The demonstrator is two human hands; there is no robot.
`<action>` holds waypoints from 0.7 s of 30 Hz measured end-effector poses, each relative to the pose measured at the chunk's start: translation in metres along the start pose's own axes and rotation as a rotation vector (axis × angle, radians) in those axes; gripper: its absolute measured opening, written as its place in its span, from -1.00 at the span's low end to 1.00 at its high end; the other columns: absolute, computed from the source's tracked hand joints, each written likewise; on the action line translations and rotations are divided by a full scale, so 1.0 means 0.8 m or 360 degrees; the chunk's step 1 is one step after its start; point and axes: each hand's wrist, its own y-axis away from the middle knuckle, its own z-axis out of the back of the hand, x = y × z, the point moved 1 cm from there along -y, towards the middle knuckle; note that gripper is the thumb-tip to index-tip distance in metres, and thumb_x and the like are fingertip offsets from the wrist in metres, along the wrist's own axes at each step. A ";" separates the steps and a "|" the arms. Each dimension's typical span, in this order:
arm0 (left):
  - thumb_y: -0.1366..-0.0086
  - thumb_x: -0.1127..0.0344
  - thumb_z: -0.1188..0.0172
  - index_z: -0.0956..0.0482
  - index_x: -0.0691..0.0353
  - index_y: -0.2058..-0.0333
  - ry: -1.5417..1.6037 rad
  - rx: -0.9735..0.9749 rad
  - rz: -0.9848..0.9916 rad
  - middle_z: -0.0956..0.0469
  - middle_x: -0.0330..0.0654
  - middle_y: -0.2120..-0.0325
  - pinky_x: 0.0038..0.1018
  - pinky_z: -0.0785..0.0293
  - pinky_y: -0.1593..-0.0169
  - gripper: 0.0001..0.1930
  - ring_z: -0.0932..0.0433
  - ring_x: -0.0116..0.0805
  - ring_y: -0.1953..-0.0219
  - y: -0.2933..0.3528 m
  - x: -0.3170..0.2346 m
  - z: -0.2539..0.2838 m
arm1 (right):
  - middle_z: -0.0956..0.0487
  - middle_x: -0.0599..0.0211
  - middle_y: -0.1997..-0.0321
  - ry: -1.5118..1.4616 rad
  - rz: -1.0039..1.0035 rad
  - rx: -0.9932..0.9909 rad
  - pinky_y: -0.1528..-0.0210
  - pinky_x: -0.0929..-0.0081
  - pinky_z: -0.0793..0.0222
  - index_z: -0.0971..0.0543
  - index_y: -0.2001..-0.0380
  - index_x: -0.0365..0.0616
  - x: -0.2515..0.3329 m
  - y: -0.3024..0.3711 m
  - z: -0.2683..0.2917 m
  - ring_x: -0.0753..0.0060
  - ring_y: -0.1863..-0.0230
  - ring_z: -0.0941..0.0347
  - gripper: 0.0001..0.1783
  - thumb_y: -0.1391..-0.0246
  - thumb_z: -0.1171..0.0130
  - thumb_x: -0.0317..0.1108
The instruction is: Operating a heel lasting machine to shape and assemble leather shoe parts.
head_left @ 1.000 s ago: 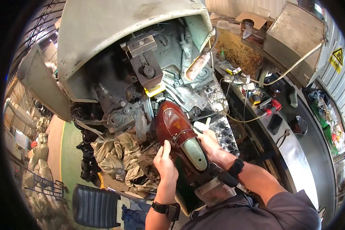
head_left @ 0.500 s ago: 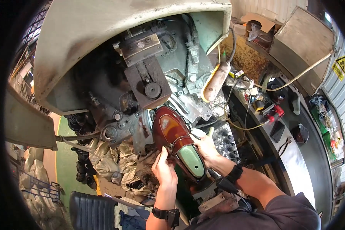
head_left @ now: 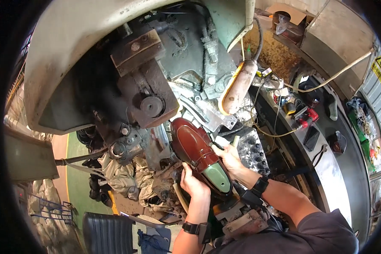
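A glossy reddish-brown leather shoe upper (head_left: 190, 139) sits on a green shoe last (head_left: 217, 178), its toe pointing away toward the machine. My left hand (head_left: 194, 183) is against the shoe's left side, thumb and fingers closed along its edge. On the other side my right hand (head_left: 232, 163) grips it near the opening, with the thumb on the edge. The fingertips under the shoe are hidden. Just beyond the toe are the metal jaws and plates (head_left: 194, 110) of a shoe machine, below its dark metal block (head_left: 150, 95).
A grimy elongated lamp (head_left: 240, 86) hangs right of the jaws. To the right is a curved bench (head_left: 326, 178) with a red power tool (head_left: 309, 118), pliers (head_left: 319, 155) and cables. A black chair (head_left: 108, 233) stands at lower left, near crumpled cloth (head_left: 118, 171).
My hands and the shoe have shifted slightly right in the view, while the machine block appears farther left. The bright glare on the shoe has faded. Both hands keep their hold.
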 end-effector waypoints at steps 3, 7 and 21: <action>-0.53 0.17 -0.15 -0.61 0.41 -0.02 0.0021 -0.0041 -0.0041 -0.67 -0.11 0.05 -0.31 -0.55 -0.07 -0.64 -0.63 -0.26 0.04 -0.003 0.008 -0.003 | -0.70 0.23 0.15 -0.0032 0.0034 -0.0001 0.18 0.43 -0.64 -0.50 -0.07 -0.24 -0.002 0.000 0.000 0.44 0.25 -0.65 -0.70 -0.33 -0.25 -0.43; -0.54 0.17 -0.16 -0.63 0.40 0.03 -0.0025 -0.0050 -0.0187 -0.68 -0.14 0.13 -0.35 -0.57 0.03 -0.66 -0.64 -0.30 0.15 -0.008 0.018 -0.003 | -0.71 0.18 0.11 0.0031 0.0098 -0.0025 0.15 0.43 -0.64 -0.49 -0.10 -0.29 0.001 0.001 -0.002 0.43 0.23 -0.66 -0.65 -0.31 -0.26 -0.45; -0.57 0.16 -0.11 -0.66 0.37 0.12 0.0124 0.0131 -0.0246 -0.70 -0.18 0.20 -0.42 -0.58 0.14 -0.67 -0.63 -0.40 0.24 -0.017 0.023 0.006 | -0.69 0.22 0.08 -0.0026 -0.0077 -0.0022 0.11 0.49 -0.63 -0.56 -0.06 -0.33 0.006 0.005 -0.008 0.46 0.16 -0.65 -0.68 -0.35 -0.24 -0.36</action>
